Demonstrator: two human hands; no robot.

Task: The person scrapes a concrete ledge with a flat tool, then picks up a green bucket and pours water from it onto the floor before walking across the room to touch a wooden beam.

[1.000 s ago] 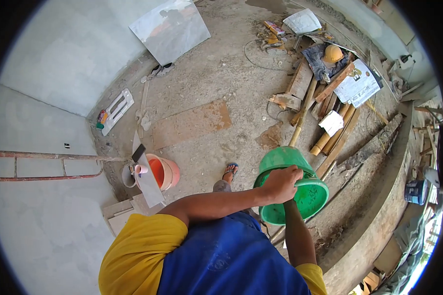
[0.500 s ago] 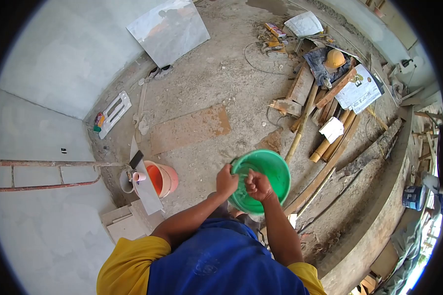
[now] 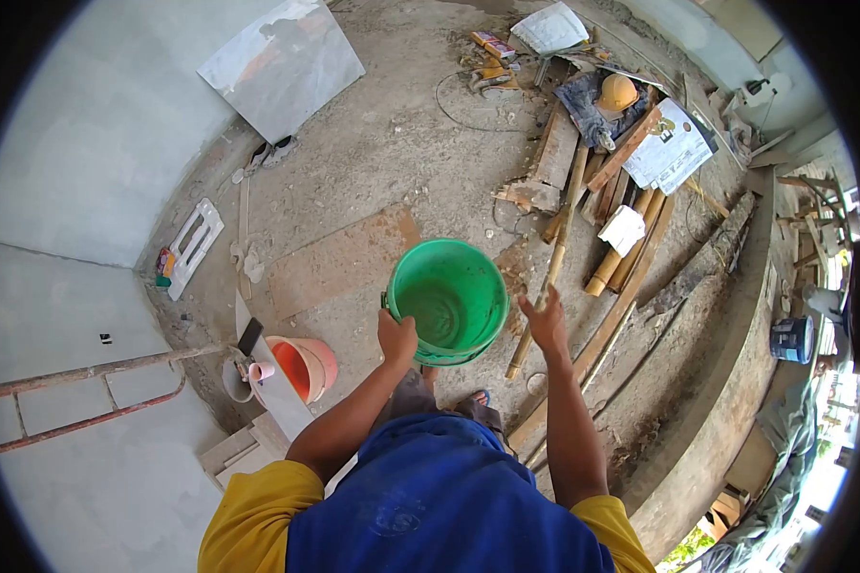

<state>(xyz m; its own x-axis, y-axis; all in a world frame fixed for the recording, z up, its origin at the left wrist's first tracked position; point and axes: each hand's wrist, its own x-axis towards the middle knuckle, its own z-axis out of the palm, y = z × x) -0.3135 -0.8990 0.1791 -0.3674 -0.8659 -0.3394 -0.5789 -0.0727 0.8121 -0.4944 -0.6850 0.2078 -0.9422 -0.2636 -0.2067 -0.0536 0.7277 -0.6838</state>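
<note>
A green bucket (image 3: 492,315) is in front of me, its opening toward my view and a little murky residue or liquid at its bottom. My left hand (image 3: 397,338) grips its rim at the lower left, fingers wrapped over the edge. To the right of the bucket, my right hand (image 3: 547,323) is in the air with its fingers apart, holding nothing. A gap shows between those fingers and the bucket wall.
On the left, an orange-lined bucket (image 3: 325,368) stands beside a narrow board (image 3: 282,387) and a metal scaffold frame (image 3: 86,382). A stone slab (image 3: 287,72) leans on the wall. Bamboo poles (image 3: 631,239), planks and a yellow hard hat (image 3: 618,93) lie at right.
My right hand has come out of the bucket and moved right, its fingers opening. The bucket has risen and shifted left, still in my left hand.
</note>
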